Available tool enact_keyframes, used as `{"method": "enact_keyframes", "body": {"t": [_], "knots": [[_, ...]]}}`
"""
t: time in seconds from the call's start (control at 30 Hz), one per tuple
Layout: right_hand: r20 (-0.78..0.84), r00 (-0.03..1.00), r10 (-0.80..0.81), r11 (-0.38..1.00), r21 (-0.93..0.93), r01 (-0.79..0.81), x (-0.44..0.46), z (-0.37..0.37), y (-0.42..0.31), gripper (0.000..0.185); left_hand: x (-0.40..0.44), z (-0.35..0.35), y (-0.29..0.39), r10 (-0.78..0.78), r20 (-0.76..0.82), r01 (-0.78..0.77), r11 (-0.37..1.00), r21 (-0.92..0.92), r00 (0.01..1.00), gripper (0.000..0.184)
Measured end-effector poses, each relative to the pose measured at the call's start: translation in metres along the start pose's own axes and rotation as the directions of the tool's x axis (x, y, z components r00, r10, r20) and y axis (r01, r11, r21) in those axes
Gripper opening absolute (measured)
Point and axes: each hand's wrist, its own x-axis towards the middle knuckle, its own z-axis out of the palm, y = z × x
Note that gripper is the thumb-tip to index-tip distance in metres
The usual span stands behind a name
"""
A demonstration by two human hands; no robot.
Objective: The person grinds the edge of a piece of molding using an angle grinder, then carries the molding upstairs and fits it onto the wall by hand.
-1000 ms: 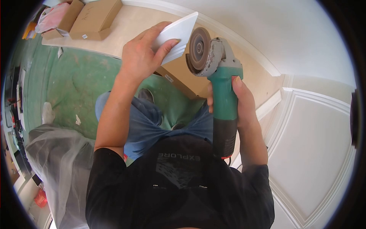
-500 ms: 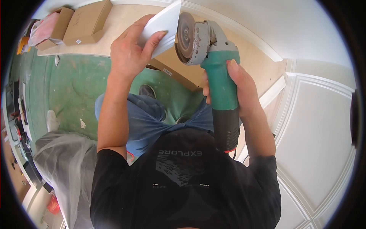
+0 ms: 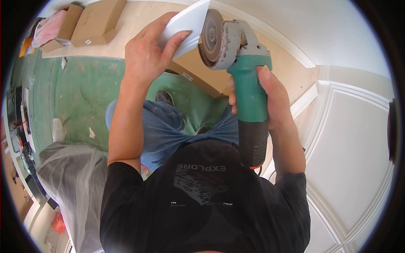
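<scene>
My left hand (image 3: 147, 55) pinches a white piece of moulding (image 3: 181, 27), thumb on its near face and fingers behind. The piece has an angled end pointing up and right. My right hand (image 3: 274, 95) is wrapped round the green body of an angle grinder (image 3: 249, 80), which stands upright with its head at the top. Its worn brown disc (image 3: 212, 31) faces the moulding, right beside the angled edge; whether the two touch I cannot tell. A scuffed metal guard (image 3: 228, 46) curves round the disc.
Cardboard boxes (image 3: 97, 23) stand at the upper left, and another box (image 3: 200, 76) lies beyond my knees. Green sheeting (image 3: 84, 101) covers the floor. Clear plastic film (image 3: 76, 177) drapes something at my left. A white panelled surface (image 3: 350, 156) rises at my right.
Both hands have shifted slightly to the right in view, carrying the moulding and the grinder along. The moulding's edge stays close to the disc, and both grips look the same.
</scene>
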Motion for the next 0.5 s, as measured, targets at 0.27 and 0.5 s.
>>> {"method": "enact_keyframes", "body": {"t": [0.27, 0.5], "knots": [[0.008, 1.000, -0.010, 0.998, -0.068, 0.011, 0.0004, -0.0028, 0.0020, 0.070, -0.0002, 0.0013, -0.0017, 0.049, -0.007, -0.049, 0.999, 0.024, 0.999, 0.038], [-0.004, 1.000, -0.002, 0.998, -0.064, 0.002, 0.0013, -0.0037, 0.0044, 0.069, -0.0019, -0.0008, 0.0018, 0.007, 0.052, -0.007, 1.000, 0.013, 0.999, 0.045]]}}
